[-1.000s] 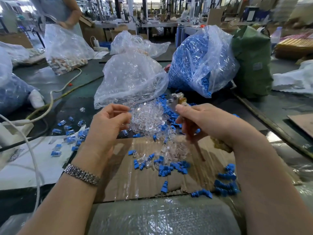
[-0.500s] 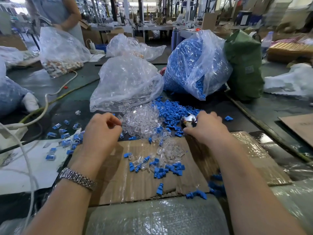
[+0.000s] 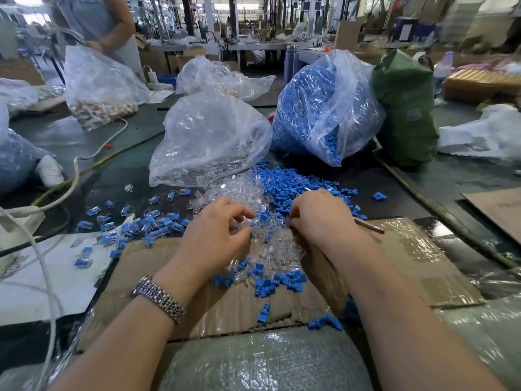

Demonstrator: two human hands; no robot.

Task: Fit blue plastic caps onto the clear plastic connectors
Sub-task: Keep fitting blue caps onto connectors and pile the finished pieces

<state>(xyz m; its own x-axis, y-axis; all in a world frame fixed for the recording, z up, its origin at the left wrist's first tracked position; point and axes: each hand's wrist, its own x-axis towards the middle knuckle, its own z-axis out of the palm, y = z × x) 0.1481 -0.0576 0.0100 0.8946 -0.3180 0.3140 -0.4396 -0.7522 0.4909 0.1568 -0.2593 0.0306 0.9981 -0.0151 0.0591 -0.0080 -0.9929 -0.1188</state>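
Observation:
A heap of clear connectors [image 3: 231,193] spills from a clear bag [image 3: 208,136] onto the table and the cardboard sheet [image 3: 408,249]. Loose blue caps [image 3: 287,184] lie beside it on the right, and more blue caps [image 3: 282,280] are scattered nearer me. My left hand [image 3: 217,235] reaches into the clear heap with curled fingers, thumb and forefinger pinching a clear connector. My right hand [image 3: 318,215] sits at the heap's right edge and grips a tool whose brown handle [image 3: 369,225] sticks out to the right. Capped pieces [image 3: 146,224] lie to the left.
A bag of blue caps [image 3: 324,108] and a green bag [image 3: 406,108] stand behind the piles. White cables [image 3: 73,179] cross the left side. A person [image 3: 95,21] handles another bag at the far left. Bubble wrap [image 3: 253,362] covers the near edge.
Both hands have dropped from mid-air to the piles. My right hand moved from the blue caps toward the clear heap, and my left hand slid right into it.

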